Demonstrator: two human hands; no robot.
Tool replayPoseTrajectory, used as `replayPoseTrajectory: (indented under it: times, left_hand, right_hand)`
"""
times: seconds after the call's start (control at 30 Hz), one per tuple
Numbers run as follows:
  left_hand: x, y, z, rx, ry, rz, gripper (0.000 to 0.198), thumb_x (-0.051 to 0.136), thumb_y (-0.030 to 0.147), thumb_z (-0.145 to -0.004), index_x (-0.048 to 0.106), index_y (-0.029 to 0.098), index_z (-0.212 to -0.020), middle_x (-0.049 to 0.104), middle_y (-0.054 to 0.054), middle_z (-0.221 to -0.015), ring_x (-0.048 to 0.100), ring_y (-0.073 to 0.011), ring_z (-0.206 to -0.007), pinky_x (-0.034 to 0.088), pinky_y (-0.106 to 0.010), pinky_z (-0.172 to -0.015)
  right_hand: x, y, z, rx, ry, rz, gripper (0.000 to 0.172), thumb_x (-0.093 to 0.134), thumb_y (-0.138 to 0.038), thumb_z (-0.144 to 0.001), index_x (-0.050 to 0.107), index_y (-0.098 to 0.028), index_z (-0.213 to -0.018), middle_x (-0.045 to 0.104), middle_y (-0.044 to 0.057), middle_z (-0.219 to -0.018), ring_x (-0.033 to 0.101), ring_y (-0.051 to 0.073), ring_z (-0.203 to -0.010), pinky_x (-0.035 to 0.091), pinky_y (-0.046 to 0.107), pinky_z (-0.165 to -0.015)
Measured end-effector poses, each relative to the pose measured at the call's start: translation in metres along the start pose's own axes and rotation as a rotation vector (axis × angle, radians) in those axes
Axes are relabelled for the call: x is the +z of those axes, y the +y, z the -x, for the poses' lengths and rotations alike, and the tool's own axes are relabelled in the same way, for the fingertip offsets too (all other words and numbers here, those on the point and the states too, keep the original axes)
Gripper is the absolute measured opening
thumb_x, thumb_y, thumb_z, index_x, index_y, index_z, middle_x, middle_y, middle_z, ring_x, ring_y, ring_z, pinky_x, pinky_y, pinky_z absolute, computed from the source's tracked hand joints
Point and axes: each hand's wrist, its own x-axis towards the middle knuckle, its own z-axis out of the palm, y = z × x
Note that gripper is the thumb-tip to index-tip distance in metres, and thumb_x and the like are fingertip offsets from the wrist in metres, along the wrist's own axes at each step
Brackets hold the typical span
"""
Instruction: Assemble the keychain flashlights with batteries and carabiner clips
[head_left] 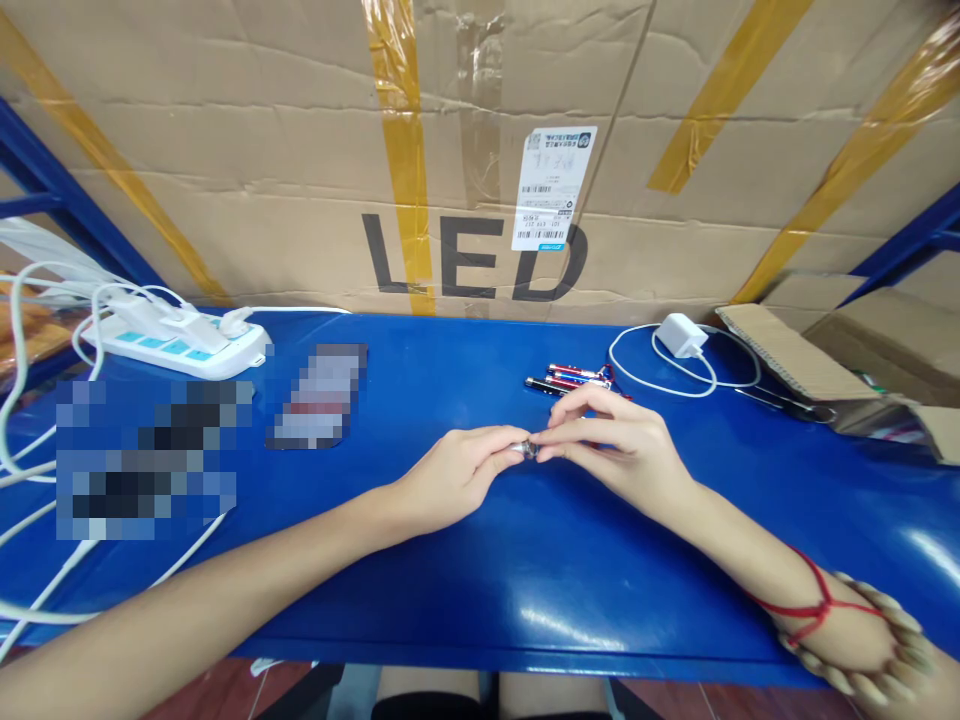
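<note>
My left hand (pixel 454 478) is closed in a pinch over the blue table. Thumb and fingers grip a small silvery metal piece (pixel 529 450), most of which they cover, so its kind is hidden. From the other side my right hand (pixel 634 445) pinches the end of the same piece, the fingertips of both hands nearly meeting. Just behind my right fingers lie several slim pen-shaped metal sticks (pixel 571 374), red, blue and black with silvery ends. My right hand partly covers them.
A blue table (pixel 450 590) carries a white power strip (pixel 172 345) with cables at left, beside blurred-out items (pixel 161 450) and a blurred flat object (pixel 319 395). A white charger (pixel 681 336) and an open carton (pixel 825 370) stand right. A large LED carton (pixel 285 180) forms the back.
</note>
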Motion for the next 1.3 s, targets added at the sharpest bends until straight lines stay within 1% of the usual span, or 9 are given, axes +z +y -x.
replayPoseTrajectory:
  times: [0.1, 0.2, 0.33, 0.47, 0.53, 0.7, 0.93, 1.17, 1.3]
  left_hand:
    - [-0.001, -0.001, 0.0, 0.016, -0.053, -0.033, 0.024, 0.038, 0.018, -0.093, 0.06, 0.019, -0.102, 0.067, -0.002, -0.103, 0.062, -0.0141, -0.092, 0.045, -0.022, -0.082]
    - [-0.002, -0.001, 0.001, 0.004, -0.09, -0.036, 0.023, 0.037, 0.018, -0.093, 0.06, 0.02, -0.098, 0.068, -0.001, -0.101, 0.062, -0.0139, -0.092, 0.045, -0.023, -0.082]
    - [-0.003, 0.0, 0.003, -0.021, -0.106, -0.018, 0.021, 0.037, 0.02, -0.093, 0.058, 0.021, -0.097, 0.067, 0.0, -0.098, 0.062, -0.0137, -0.088, 0.045, -0.022, -0.078]
    - [-0.003, 0.001, 0.005, -0.062, -0.097, -0.017, 0.014, 0.039, 0.022, -0.092, 0.052, 0.02, -0.094, 0.067, -0.001, -0.093, 0.062, -0.0138, -0.079, 0.045, -0.022, -0.068]
    - [-0.003, 0.001, 0.006, -0.075, -0.085, -0.009, 0.011, 0.039, 0.022, -0.092, 0.049, 0.02, -0.088, 0.067, -0.001, -0.092, 0.062, -0.0139, -0.075, 0.045, -0.022, -0.065]
    - [-0.001, -0.001, 0.005, -0.054, -0.046, 0.009, 0.011, 0.039, 0.021, -0.091, 0.046, 0.02, -0.081, 0.067, -0.002, -0.092, 0.063, -0.0147, -0.079, 0.047, -0.024, -0.07]
    - [0.003, -0.005, 0.006, -0.008, 0.059, 0.043, 0.013, 0.043, 0.019, -0.09, 0.05, 0.02, -0.079, 0.067, -0.002, -0.088, 0.064, -0.0175, -0.094, 0.048, -0.024, -0.076]
    - [0.006, -0.007, 0.007, 0.096, 0.175, -0.093, 0.014, 0.046, 0.017, -0.09, 0.056, 0.018, -0.08, 0.067, -0.001, -0.082, 0.063, -0.0149, -0.079, 0.048, -0.023, -0.073]
    - [0.006, -0.006, 0.007, 0.088, 0.193, -0.076, 0.012, 0.048, 0.017, -0.089, 0.057, 0.018, -0.081, 0.068, -0.001, -0.085, 0.064, -0.0145, -0.08, 0.049, -0.022, -0.074]
  right_hand:
    - [0.001, -0.001, 0.001, 0.013, -0.012, 0.014, 0.016, 0.062, -0.029, -0.082, 0.073, -0.022, -0.074, 0.061, 0.004, -0.078, 0.059, 0.012, -0.067, 0.049, 0.024, -0.062]
    - [0.002, -0.002, 0.003, 0.007, -0.036, 0.006, 0.017, 0.059, -0.028, -0.084, 0.073, -0.023, -0.075, 0.061, 0.003, -0.077, 0.059, 0.011, -0.066, 0.048, 0.023, -0.06]
    - [0.003, -0.002, 0.003, -0.022, -0.036, -0.01, 0.019, 0.058, -0.025, -0.085, 0.072, -0.022, -0.074, 0.06, 0.003, -0.075, 0.059, 0.01, -0.063, 0.048, 0.022, -0.059]
    - [0.004, -0.003, 0.003, -0.02, -0.039, -0.03, 0.017, 0.061, -0.023, -0.083, 0.071, -0.02, -0.069, 0.06, 0.002, -0.073, 0.059, 0.01, -0.062, 0.047, 0.021, -0.057]
    - [0.005, -0.004, 0.003, -0.017, -0.036, -0.028, 0.017, 0.061, -0.023, -0.083, 0.071, -0.019, -0.069, 0.06, 0.002, -0.072, 0.059, 0.01, -0.062, 0.047, 0.02, -0.056]
    - [0.008, -0.004, 0.004, 0.026, -0.013, -0.028, 0.02, 0.06, -0.029, -0.084, 0.07, -0.02, -0.069, 0.06, 0.002, -0.073, 0.059, 0.01, -0.062, 0.047, 0.021, -0.057]
    - [0.014, -0.009, 0.005, 0.256, -0.006, -0.101, 0.017, 0.064, -0.031, -0.078, 0.068, -0.019, -0.067, 0.059, 0.003, -0.072, 0.056, 0.011, -0.059, 0.039, 0.02, -0.043]
    - [0.015, -0.016, 0.001, 0.342, 0.008, -0.206, 0.016, 0.066, -0.024, -0.074, 0.063, -0.017, -0.06, 0.055, 0.002, -0.067, 0.052, 0.01, -0.055, 0.039, 0.02, -0.041]
    - [0.014, -0.016, 0.0, 0.369, 0.01, -0.231, 0.015, 0.066, -0.023, -0.073, 0.063, -0.016, -0.06, 0.056, 0.002, -0.068, 0.053, 0.01, -0.055, 0.039, 0.02, -0.041]
